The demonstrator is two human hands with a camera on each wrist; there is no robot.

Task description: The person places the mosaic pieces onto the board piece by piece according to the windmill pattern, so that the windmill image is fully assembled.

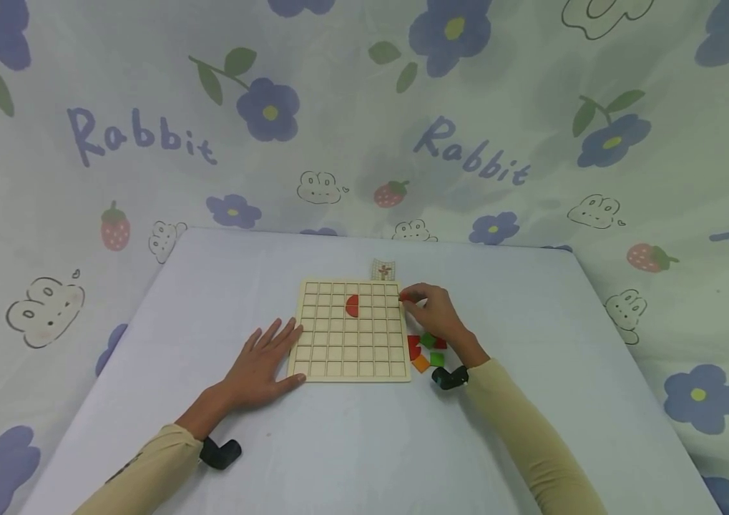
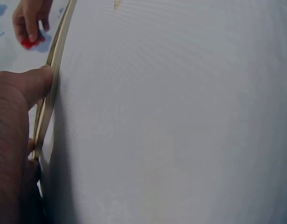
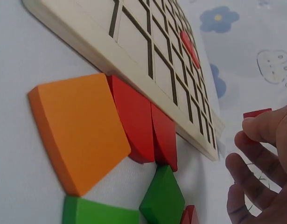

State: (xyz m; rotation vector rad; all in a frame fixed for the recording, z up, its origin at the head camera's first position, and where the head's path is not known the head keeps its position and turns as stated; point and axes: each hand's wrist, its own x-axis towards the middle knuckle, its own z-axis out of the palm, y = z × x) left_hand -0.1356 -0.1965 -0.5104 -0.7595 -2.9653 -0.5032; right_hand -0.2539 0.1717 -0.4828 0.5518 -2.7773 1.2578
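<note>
A square wooden grid board (image 1: pixel 325 350) lies flat on the white table. My left hand (image 1: pixel 257 368) rests at its left side, fingers spread and straight, with the thumb at the near left corner. Between thumb and fingertips my right hand (image 1: pixel 431 311) pinches a small red piece (image 3: pixel 256 113), just off the board's far right edge. Two quarter-round red pieces (image 1: pixel 353 306) sit together in the grid's upper middle, forming a half disc. In the left wrist view, the left thumb (image 2: pixel 38 84) touches the board's edge.
Loose pieces lie along the board's right side: an orange one (image 3: pixel 80 133), red ones (image 3: pixel 136 121) and green ones (image 3: pixel 164 193). A small patterned card (image 1: pixel 383 270) lies behind the board. Printed cloth (image 1: pixel 351 143) hangs beyond the table.
</note>
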